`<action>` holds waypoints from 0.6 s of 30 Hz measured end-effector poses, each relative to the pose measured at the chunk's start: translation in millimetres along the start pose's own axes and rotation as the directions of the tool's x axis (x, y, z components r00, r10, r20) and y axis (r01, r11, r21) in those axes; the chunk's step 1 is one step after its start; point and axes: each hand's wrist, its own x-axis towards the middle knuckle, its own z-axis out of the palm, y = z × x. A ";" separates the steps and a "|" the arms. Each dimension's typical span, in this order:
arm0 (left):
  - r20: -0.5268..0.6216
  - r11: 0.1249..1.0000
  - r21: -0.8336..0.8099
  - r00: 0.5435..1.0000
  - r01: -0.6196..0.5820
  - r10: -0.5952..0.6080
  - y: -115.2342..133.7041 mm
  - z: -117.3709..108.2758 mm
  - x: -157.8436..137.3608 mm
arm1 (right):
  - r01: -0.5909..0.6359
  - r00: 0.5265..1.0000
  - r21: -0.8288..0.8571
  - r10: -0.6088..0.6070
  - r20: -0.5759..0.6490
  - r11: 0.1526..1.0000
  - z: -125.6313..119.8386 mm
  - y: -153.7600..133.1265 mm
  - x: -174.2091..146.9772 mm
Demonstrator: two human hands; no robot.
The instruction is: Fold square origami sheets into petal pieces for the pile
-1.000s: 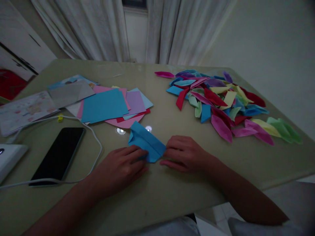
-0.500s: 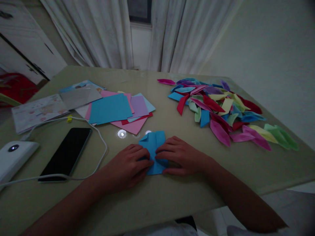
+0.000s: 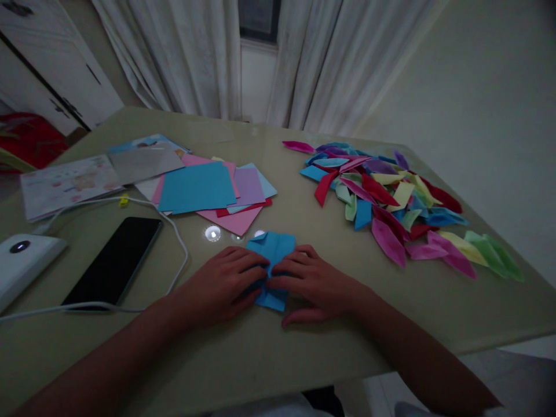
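A folded sheet of blue paper (image 3: 276, 246) lies on the table in front of me, its upper left corner turned in. My left hand (image 3: 232, 281) is closed at its left edge, the fingertips bent onto the paper. Where the thumb meets the sheet is partly covered. From the right, my right hand (image 3: 310, 284) rests its stretched fingers on the middle of the paper, and its thumb stands apart on the table. Both hands cover the sides of the sheet, so the folds there are hidden.
Loose coloured sheets (image 3: 197, 188) lie behind my left hand, beside booklets (image 3: 69, 185). A black phone (image 3: 115, 260), a white power bank (image 3: 26, 263) and a white cable (image 3: 180, 234) are at left. Folded paper pieces (image 3: 369, 185) form a heap at right.
The right fingers have slid left across the paper, and the right thumb has come away from its edge. The blue paper is slightly turned. My view has shifted a little.
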 end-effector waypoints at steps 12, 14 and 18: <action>0.018 0.994 -0.092 0.998 0.064 -0.062 2.1 -1.8 2.0 | 0.040 0.999 0.016 -0.040 0.001 0.999 5.2 -5.5 2.5; 0.011 0.995 -0.082 0.998 0.059 -0.059 2.1 -1.7 1.8 | 0.012 1.000 0.000 -0.012 0.000 1.000 5.0 -6.5 2.4; 0.023 0.996 -0.067 0.998 0.056 -0.055 0.9 0.0 0.2 | -0.020 1.000 -0.047 0.019 -0.012 0.999 6.2 -5.8 1.6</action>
